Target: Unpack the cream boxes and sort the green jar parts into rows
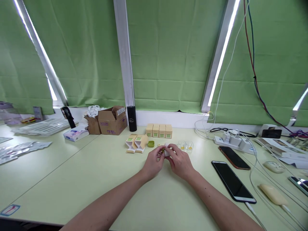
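While both hands meet above the counter [96, 179], left hand [154, 163] and right hand [181, 163] pinch a small white item [166, 152] between their fingers. Four tan boxes [159, 131] stand in a row just behind; two clear cups [185, 146] sit beside the right hand.

Pale green table [72, 173], green curtains [168, 54], tan boxes with green squares [159, 131], black cylinder [131, 118], seemingly white-and-yellow held piece [166, 151]

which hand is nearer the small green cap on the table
Left. The left hand sits just below and right of the green cap; the right hand is farther off to the cap's right.
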Demonstrator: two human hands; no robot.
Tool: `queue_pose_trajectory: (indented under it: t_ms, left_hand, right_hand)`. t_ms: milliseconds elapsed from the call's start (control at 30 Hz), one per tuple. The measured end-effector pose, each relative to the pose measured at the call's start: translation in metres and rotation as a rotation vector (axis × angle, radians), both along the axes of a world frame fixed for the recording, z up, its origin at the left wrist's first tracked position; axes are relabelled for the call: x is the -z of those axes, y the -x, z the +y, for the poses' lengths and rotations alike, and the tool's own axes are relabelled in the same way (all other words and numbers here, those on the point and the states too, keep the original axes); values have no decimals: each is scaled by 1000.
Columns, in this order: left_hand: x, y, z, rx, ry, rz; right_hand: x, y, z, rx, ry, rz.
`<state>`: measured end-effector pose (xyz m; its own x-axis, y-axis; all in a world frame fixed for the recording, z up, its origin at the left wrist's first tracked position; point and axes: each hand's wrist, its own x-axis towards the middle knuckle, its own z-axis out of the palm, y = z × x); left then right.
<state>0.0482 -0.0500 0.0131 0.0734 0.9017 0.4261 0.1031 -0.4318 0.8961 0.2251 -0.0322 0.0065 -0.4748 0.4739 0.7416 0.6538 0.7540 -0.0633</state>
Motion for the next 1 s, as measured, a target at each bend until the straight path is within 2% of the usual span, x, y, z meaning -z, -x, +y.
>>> queue_pose_trajectory:
  t_ms: [333, 600, 733, 833, 933, 1000]
  left_hand:
    - [1, 0, 4, -17, -1, 105]
    - [-1, -1, 5, 1, 52, 51]
    - [-1, 0, 5, 28, 62, 51]
    - [-1, 4, 4, -16, -8, 184]
    - [1, 8, 4, -77, -98, 307]
    - [2, 9, 5, -87, -114, 322]
  right_hand:
    - [2, 3, 3, -53, 61, -10]
    - [2, 7, 5, -42, 100, -13]
    - [6, 5, 6, -43, 148, 67]
    - [6, 1, 6, -59, 172, 131]
    - [6, -1, 7, -131, 234, 246]
    - [7, -1, 9, -193, 294, 334]
